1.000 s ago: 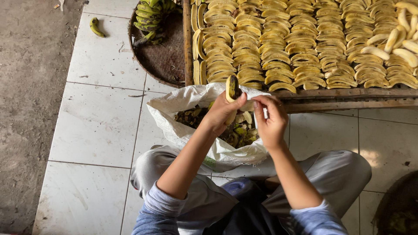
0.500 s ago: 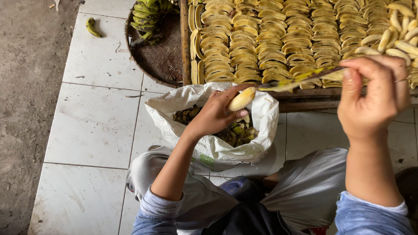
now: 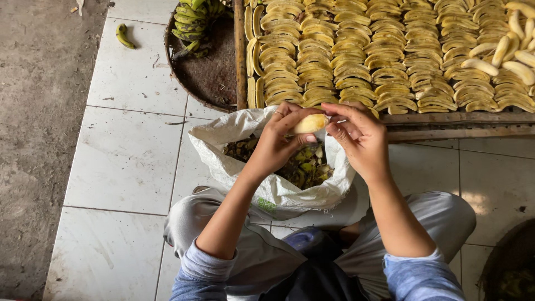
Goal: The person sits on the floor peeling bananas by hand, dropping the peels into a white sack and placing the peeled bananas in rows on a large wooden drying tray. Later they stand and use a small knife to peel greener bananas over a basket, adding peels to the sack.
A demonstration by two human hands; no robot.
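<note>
Drying rack (image 3: 446, 118), wooden, ran across the top w/ rows of split yellow banana slices (image 3: 356, 56) packed edge to edge; a few whole peeled ones sat at its right end. Left of it a round basket (image 3: 209, 67) held a bunch of green bananas (image 3: 192, 19), and one stray green banana (image 3: 123, 35) lay on the floor tiles (image 3: 134, 156) further left. Below the rack a white plastic sack (image 3: 278, 192) stood open between the knees, full of dark green-black peels (image 3: 304, 164).

Over the sack's mouth both hands met on a peeled banana (image 3: 310, 123). Left hand (image 3: 278, 139) was clenched round it from below, fingers wrapped, only the pale end showing. Right hand (image 3: 359, 136) pinched at that free end w/ thumb and forefinger; whether it held a blade, can't tell.

Handling, as a judgement: the fruit looked light, soft, prob. a bit slick w/o its skin, and easy to bruise or snap if squeezed. Best hold seemed a loose cradle along the length, as the left had it, w/ the tip left free for the right to work on.
</note>
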